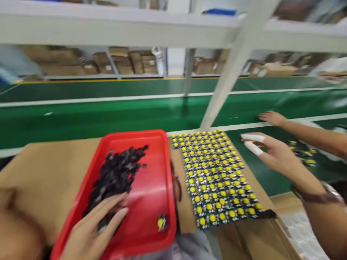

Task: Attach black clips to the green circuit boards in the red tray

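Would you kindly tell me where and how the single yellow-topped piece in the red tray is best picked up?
I would pinch the yellow-topped piece by two opposite edges, coming from above and slightly from the picture's left. It looks small and low, and it lies near the right wall of the red tray, with bare tray bottom on its left.

Blk pcs [116, 175] heaped, bds [216, 177] in rows

No lettering or numbers can be read
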`<state>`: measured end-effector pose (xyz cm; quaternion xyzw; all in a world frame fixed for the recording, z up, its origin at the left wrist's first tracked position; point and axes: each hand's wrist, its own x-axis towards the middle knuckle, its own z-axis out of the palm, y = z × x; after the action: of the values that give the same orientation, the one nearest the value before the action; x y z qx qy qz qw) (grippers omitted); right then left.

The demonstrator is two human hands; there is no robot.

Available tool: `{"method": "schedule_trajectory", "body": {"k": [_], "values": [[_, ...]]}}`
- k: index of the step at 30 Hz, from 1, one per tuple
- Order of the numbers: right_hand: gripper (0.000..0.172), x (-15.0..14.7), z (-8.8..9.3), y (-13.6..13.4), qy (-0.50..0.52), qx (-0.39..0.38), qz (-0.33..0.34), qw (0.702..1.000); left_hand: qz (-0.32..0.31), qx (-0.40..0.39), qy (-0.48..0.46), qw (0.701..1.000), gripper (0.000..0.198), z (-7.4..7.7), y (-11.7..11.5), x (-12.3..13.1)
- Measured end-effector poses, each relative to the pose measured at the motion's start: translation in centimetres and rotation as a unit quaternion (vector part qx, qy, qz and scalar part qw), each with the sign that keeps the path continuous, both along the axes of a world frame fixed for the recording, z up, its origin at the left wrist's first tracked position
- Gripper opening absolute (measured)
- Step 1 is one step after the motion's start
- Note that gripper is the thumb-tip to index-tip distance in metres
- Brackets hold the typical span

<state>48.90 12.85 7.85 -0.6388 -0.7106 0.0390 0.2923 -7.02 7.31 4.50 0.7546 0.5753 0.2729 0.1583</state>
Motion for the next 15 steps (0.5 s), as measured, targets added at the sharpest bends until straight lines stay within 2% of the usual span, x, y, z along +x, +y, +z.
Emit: {"method": "schedule_trajectory", "body": {"k": [1,3,5,8,11,13,15], "values": [[0.029,-1.2,-0.5,-0.7,0.0,-0.007,0.074,0.997,-0.018,-0.05,0.007,0.999,0.038,-0.2,-1.4,-0.1],[0.033,-3.9,-1.5,-1.8,-0.006,-0.017,0.18,0.983,-0.042,-0.099,0.025,0.994,0.034,-0.7,-3.1,0.4],[0.037,-7.3,-2.2,-2.4,-0.022,-0.048,0.246,0.968,-0.074,-0.139,0.036,0.987,0.03,-1.4,-3.9,1.8],[0.036,-13.1,-2.3,-2.3,-0.027,-0.089,0.309,0.946,-0.136,-0.185,0.036,0.973,0.031,-2.3,-4.3,4.8],[0.033,-19.0,-2.5,-1.1,-0.014,-0.104,0.373,0.922,-0.191,-0.194,0.026,0.962,0.035,-3.1,-4.2,7.7],[0.031,-22.3,-3.4,-0.2,-0.014,-0.114,0.397,0.911,-0.211,-0.187,0.021,0.959,0.024,-3.4,-3.9,8.7],[0.029,-25.2,-4.7,1.0,-0.017,-0.126,0.388,0.913,-0.209,-0.176,0.007,0.962,0.02,-3.7,-3.8,8.6]]}}
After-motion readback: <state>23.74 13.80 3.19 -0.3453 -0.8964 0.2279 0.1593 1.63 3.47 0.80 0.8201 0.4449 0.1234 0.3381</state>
